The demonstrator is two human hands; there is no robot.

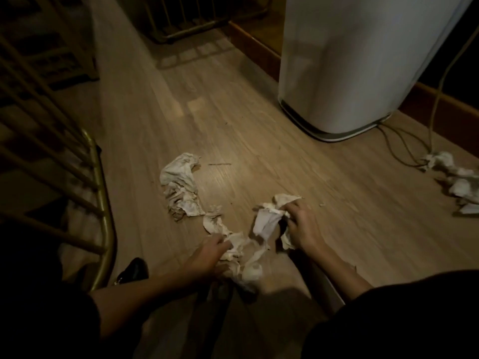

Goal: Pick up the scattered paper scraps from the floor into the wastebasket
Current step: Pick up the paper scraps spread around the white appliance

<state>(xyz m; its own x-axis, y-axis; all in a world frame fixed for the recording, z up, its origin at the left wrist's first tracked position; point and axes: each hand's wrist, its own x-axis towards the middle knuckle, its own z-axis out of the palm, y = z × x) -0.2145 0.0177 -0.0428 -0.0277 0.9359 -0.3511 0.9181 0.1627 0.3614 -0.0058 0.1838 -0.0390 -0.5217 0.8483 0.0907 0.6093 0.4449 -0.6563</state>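
Note:
Crumpled white paper scraps lie on a wooden floor in dim light. My right hand (300,224) is closed on a bunch of white scraps (267,220) near the middle of the floor. My left hand (207,255) grips another crumpled clump (237,248) just to the left of it. A long trail of scraps (178,185) stretches away from my left hand toward the upper left. A separate pile of scraps (456,180) lies at the right edge. No wastebasket is visible.
A tall white appliance (350,73) stands at the back right, its cable (404,151) trailing over the floor toward the right pile. A gold metal railing (99,182) curves along the left. A black shoe (133,270) sits near my left forearm.

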